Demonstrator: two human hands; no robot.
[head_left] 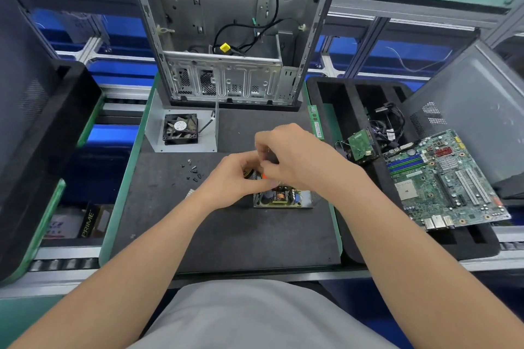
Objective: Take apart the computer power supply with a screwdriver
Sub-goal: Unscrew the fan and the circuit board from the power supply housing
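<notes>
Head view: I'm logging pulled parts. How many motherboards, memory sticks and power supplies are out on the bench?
Motherboard: 1
Memory stick: 1
Power supply: 1
Total: 3

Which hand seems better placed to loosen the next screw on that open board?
Right, probably. The right hand grips the dark screwdriver handle above the open grey metal power supply; the left hand sits lower, seemingly steadying the tool.
</notes>
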